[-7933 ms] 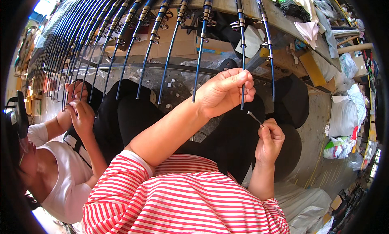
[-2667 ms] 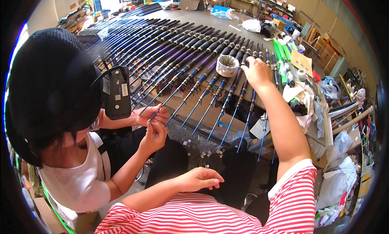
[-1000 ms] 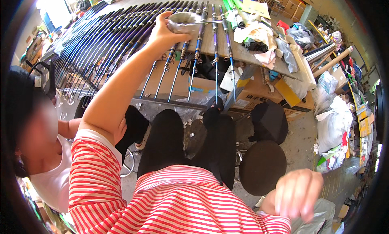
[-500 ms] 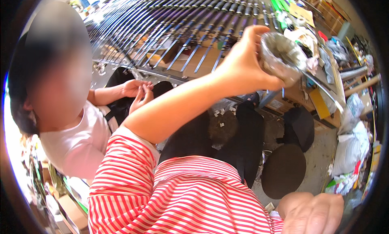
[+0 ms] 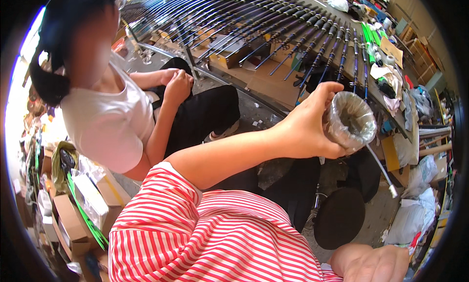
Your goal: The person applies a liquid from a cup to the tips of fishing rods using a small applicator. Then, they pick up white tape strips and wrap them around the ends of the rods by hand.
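My left hand is stretched out ahead, its fingers and thumb wrapped round a cup lined with crinkled clear plastic. The cup's mouth is tilted toward me, and its inside looks greyish. A thin pale rod with a white tip sticks out past the cup's lower right side; its other end is hidden. Down at the lower right, my right hand is closed, with fingers curled together and their tips out of sight. Whether it holds anything cannot be seen.
Fishing rods lie in a long row on a rack ahead. A person in a white shirt sits at the left, hands together. A round black stool stands below the cup. Cardboard boxes and plastic bags lie at the sides.
The view has swung, so rack and person sit further right and lower. In the picture the cup in my left hand is lower and slightly right. My right hand stays closed at the lower right.
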The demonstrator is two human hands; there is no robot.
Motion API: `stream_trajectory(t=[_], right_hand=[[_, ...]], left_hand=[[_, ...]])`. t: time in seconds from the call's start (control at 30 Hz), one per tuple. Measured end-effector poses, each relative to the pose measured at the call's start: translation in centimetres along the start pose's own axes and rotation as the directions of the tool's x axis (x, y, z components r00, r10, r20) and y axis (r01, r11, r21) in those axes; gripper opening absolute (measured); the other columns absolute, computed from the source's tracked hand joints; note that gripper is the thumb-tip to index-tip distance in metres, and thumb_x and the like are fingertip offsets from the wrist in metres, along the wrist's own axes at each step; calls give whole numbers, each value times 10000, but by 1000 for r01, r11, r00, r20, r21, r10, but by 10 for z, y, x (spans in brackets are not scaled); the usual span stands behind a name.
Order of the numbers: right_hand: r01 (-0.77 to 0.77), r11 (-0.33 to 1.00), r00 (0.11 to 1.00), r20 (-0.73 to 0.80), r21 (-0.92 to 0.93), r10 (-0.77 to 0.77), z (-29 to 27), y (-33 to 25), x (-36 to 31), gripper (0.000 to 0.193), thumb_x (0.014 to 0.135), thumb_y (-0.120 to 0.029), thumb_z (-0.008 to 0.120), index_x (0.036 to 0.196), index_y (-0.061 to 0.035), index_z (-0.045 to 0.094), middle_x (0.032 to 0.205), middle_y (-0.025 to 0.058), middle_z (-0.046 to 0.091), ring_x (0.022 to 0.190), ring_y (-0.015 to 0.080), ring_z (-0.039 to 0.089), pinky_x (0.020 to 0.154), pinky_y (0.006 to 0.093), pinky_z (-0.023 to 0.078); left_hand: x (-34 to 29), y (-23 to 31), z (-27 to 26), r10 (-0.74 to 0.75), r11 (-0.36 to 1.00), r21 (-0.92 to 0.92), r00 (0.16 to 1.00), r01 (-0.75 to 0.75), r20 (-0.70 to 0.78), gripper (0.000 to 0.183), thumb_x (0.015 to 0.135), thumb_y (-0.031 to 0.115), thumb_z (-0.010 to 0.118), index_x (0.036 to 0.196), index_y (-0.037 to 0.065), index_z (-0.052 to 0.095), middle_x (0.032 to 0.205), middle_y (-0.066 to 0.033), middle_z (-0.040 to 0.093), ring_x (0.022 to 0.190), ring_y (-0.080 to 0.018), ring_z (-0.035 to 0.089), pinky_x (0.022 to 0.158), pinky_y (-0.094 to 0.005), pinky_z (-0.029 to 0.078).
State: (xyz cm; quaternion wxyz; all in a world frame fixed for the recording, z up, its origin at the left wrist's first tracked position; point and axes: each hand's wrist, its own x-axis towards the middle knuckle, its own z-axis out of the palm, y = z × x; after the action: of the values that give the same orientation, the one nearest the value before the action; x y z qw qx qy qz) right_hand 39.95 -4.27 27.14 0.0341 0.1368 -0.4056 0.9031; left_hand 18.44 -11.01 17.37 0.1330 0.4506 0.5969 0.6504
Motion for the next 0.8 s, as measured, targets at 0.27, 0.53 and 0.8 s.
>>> stream_trajectory(t=[0.27, 0.53, 0.8], right_hand=[[359, 801, 899, 407, -479, -160, 15, 26, -17, 129, 781, -199, 566, 693, -112, 600, 865, 84, 636, 813, 281, 608, 770, 426, 476], [457, 555, 835, 550, -695, 2, 29, 31, -27, 93, 765, -140, 542, 761, -75, 610, 889, 89, 641, 910, 289, 600, 848, 429, 441], [510, 351, 842, 540, -785, -15, 22, 62, 10, 153, 696, -33, 607, 843, 4, 627, 880, 108, 651, 897, 261, 620, 799, 368, 480]], left_hand=[[-95, -3, -8, -116, 991, 53, 982, 125, -151, 906, 544, 151, 777, 1274, 45, 251, 1186, -115, 415, 1127, -211, 431, 969, -315, 325], [-163, -16, -14, -161, 984, 34, 946, 177, -283, 937, 532, 61, 766, 1298, 40, 227, 1203, -94, 395, 1146, -173, 401, 987, -295, 286], [-200, -7, -21, -173, 982, 5, 910, 189, -378, 968, 545, 80, 764, 1316, 37, 182, 1235, -111, 356, 1149, -192, 401, 989, -309, 288]])
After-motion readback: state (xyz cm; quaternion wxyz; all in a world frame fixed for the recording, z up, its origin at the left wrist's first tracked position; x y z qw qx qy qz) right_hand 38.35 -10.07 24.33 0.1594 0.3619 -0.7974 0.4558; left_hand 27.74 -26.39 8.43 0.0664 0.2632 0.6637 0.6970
